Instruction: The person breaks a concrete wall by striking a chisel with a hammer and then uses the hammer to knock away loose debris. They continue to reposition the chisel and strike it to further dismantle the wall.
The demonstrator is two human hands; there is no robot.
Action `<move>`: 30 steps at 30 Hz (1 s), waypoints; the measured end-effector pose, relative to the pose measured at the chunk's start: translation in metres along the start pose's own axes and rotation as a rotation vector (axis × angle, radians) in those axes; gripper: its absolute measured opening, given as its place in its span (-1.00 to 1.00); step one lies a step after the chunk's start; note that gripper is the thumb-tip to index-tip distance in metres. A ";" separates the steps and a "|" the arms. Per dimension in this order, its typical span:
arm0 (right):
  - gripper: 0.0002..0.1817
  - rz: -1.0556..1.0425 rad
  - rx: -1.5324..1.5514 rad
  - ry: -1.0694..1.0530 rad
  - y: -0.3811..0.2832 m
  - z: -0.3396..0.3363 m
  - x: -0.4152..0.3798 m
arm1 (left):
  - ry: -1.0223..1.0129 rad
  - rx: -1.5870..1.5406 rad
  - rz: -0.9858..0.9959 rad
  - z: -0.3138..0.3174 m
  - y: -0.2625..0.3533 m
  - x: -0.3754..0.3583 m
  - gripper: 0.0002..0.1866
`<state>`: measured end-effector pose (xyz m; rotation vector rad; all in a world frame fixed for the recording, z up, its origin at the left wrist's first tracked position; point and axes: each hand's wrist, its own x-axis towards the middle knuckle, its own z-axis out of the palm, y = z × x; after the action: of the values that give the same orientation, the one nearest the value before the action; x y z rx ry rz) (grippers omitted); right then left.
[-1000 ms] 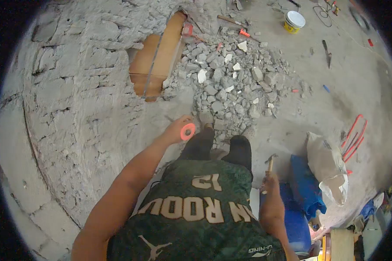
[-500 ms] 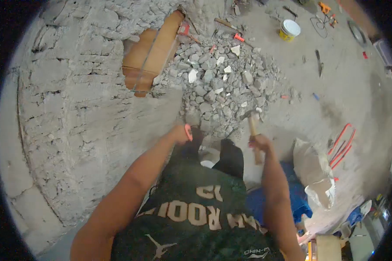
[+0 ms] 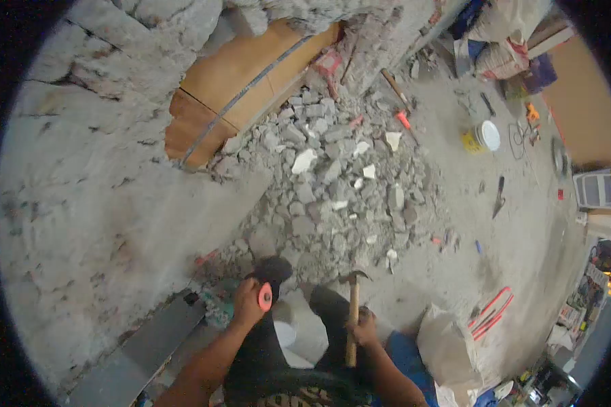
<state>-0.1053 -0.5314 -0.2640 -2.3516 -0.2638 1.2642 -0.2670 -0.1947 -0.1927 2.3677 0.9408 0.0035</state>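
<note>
My left hand [image 3: 247,303] is closed around a chisel [image 3: 265,297] with a round pinkish-red hand guard. Its dark striking end faces up, and the blade is hidden below. In my right hand [image 3: 364,330] is a hammer [image 3: 354,305] with a wooden handle, its metal head pointing away from me above my lap. The two tools are apart. In front of both hands spreads a heap of broken grey rubble [image 3: 326,183]. On the left a rough wall [image 3: 102,224] has a ragged hole with a brown board [image 3: 237,74] showing in it.
Beyond the rubble lie a wooden-handled tool [image 3: 395,89] and a red-handled tool [image 3: 403,120]. To the right are a white-lidded bucket [image 3: 489,137], a pale sack [image 3: 448,342] and red tubing [image 3: 490,314]. A grey plank-like piece [image 3: 139,349] sits at lower left.
My view has tilted up and forward, so more of the floor beyond shows. The hammer has swung from leaning left to nearly upright and come closer to the left hand. Both hands keep their tools.
</note>
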 end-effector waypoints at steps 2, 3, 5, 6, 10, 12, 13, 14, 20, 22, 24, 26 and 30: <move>-0.45 -0.011 -0.101 0.069 0.004 0.001 0.024 | 0.003 -0.009 -0.013 -0.005 -0.015 0.010 -0.78; -0.44 0.007 -0.135 0.081 -0.003 -0.003 0.031 | 0.009 -0.040 -0.034 -0.005 -0.026 0.013 -0.80; -0.50 -0.032 -0.135 0.123 -0.026 -0.017 0.050 | 0.023 -0.080 -0.048 0.015 -0.051 0.014 -0.81; -0.56 -0.065 -0.133 0.148 -0.033 -0.022 0.060 | 0.153 -0.475 -0.284 0.031 -0.061 0.009 -0.83; -0.64 -0.157 -0.237 0.188 -0.042 -0.027 0.105 | 0.283 -0.827 -0.466 0.055 -0.090 0.017 -0.85; -0.65 -0.107 -0.221 0.137 -0.042 -0.030 0.139 | 0.311 -0.830 -0.451 0.064 -0.101 0.020 -0.84; -0.66 -0.055 -0.203 0.089 -0.043 -0.035 0.156 | 0.328 -0.837 -0.446 0.070 -0.107 0.023 -0.84; -0.65 -0.264 -0.336 0.133 -0.050 -0.039 0.179 | 0.347 -0.844 -0.443 0.075 -0.113 0.027 -0.84; -0.63 0.152 -0.420 -0.233 -0.087 -0.048 0.309 | 0.438 -0.868 -0.399 0.109 -0.147 0.045 -0.83; -0.62 0.012 -0.621 -0.397 -0.052 -0.043 0.362 | 0.465 -0.884 -0.387 0.119 -0.158 0.046 -0.82; -0.58 -0.177 -0.784 -0.495 -0.054 -0.039 0.389 | 0.487 -0.894 -0.379 0.128 -0.167 0.049 -0.82; -0.60 0.176 -0.531 -0.363 -0.085 -0.043 0.378 | 0.503 -0.907 -0.370 0.135 -0.174 0.049 -0.81; -0.66 0.140 -0.678 -0.386 -0.123 -0.038 0.362 | 0.521 -0.932 -0.360 0.148 -0.177 0.048 -0.80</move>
<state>0.1350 -0.3003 -0.4553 -2.6692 -0.7654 1.9365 -0.3112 -0.1383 -0.4174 1.3273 1.2335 0.7721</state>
